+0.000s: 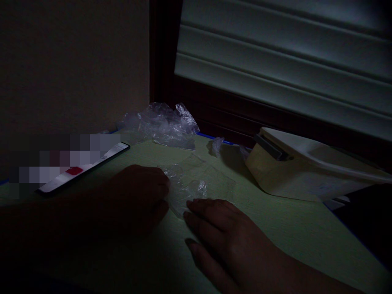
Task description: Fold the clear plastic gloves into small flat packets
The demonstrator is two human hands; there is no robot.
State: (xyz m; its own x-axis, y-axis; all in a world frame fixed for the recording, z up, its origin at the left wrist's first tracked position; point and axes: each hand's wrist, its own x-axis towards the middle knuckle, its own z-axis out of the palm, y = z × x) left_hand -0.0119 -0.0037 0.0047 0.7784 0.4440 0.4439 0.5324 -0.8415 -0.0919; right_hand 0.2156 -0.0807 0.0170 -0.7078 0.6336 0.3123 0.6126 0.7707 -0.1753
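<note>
A clear plastic bag (199, 185) lies spread on the green tabletop between my hands, its surface crinkled and shiny. My left hand (141, 196) is in deep shadow, fingers curled closed at the bag's left edge; the fingertips are hard to see. Flat over the near edge of the bag rests my right hand (226, 232), its fingers stretched out and slightly apart. Behind the bag sits a crumpled heap of similar clear plastic bags (165, 124).
On the left a phone (92, 165) with a lit screen lies near the wall. A pale plastic container (290, 175) with a dark clip stands tilted at the right edge of the table (294, 232). A small plastic scrap (217, 146) lies near the back edge, below a slatted shutter (275, 53).
</note>
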